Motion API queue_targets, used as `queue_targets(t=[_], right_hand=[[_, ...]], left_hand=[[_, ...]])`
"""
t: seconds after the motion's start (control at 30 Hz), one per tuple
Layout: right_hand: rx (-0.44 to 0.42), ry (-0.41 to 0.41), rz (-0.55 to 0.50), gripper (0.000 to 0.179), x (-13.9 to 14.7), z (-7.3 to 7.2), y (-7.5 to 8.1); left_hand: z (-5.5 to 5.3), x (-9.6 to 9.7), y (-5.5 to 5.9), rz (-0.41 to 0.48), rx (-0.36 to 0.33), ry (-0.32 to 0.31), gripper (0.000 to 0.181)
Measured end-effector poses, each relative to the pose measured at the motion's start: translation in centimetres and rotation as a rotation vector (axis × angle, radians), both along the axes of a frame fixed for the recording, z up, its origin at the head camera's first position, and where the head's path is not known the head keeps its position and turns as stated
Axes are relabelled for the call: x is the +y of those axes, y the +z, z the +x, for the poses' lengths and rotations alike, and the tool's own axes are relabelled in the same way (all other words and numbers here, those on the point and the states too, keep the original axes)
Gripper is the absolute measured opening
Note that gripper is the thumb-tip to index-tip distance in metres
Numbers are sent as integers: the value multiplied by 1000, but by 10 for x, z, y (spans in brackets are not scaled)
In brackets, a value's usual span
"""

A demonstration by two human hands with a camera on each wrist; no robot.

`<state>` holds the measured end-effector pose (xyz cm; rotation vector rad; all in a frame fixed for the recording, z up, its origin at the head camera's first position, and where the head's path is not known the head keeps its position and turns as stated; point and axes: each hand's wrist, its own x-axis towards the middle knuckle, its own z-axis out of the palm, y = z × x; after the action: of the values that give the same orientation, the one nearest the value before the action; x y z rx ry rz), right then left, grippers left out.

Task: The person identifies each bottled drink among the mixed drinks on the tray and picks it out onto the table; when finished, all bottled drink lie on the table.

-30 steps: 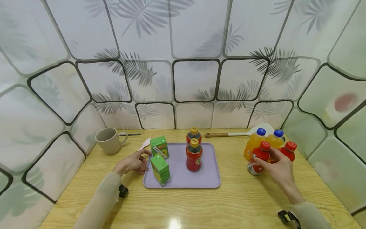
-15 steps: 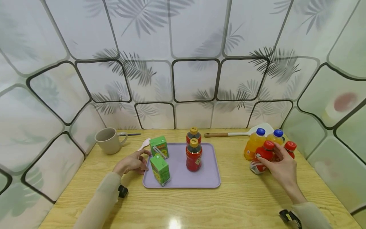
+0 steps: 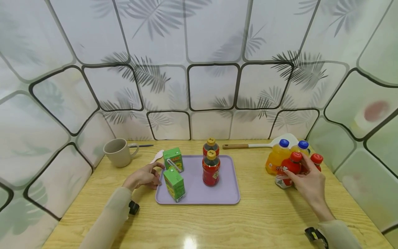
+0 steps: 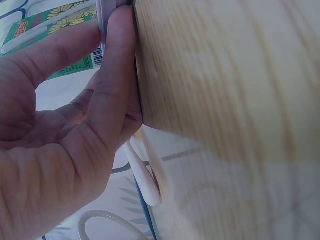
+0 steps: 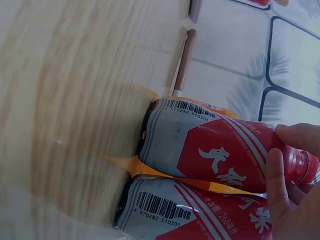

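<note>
My right hand (image 3: 310,183) pinches a red-capped drink bottle (image 3: 284,178) below its cap, thumb and fingers at the neck. In the right wrist view, the held bottle (image 5: 210,145) stands beside a matching red bottle (image 5: 195,212); both have red-and-silver labels with barcodes. Two orange drink bottles (image 3: 276,159) with blue caps are just behind. My left hand (image 3: 146,177) rests at the left rim of a purple tray (image 3: 199,197), fingertips touching the rim beside two green drink cartons (image 3: 174,185). Two dark red bottles (image 3: 210,171) with gold caps stand on the tray.
A beige mug (image 3: 117,154) stands at the back left, with a dark, thin stick-like item (image 3: 145,145) behind its handle. A pale spoon-like utensil (image 3: 157,156) lies by the tray. A white spatula with a wooden handle (image 3: 235,146) lies along the back.
My right hand has moved right with the red-capped bottle, bringing it closer to the other red bottle and in front of the orange ones. The left hand has stayed in place.
</note>
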<state>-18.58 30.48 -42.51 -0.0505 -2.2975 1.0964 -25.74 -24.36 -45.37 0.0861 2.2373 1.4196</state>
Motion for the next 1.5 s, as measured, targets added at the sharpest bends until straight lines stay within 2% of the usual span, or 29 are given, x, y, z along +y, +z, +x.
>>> queue_targets(t=[0.33,0.47,0.73,0.83,1.0,1.2,1.4,1.5], right_hand=[[33,-29,-2,77,3,-1,-3],[44,-57,-56,74,3,-1,-2],[228,-105,-170,54,2,1,6],[262,-103,-191,43,-1,2,10],[293,-50,-196,29,-7,1,15],[291,28,-169,22,-18,-3,8],[223,126,-176,19,-39,-3,3],[172,215,-213,17,-55,1,6]], left_hand=[[0,0,1,0,-3,1,61],[1,0,2,-6,-2,1,61],[1,0,1,-6,1,-10,61],[0,-1,1,-7,5,-9,61],[0,0,1,-6,8,-8,61],[0,0,2,-6,2,2,62],[0,-1,1,-12,-5,10,62],[1,-1,0,-8,-9,14,62]])
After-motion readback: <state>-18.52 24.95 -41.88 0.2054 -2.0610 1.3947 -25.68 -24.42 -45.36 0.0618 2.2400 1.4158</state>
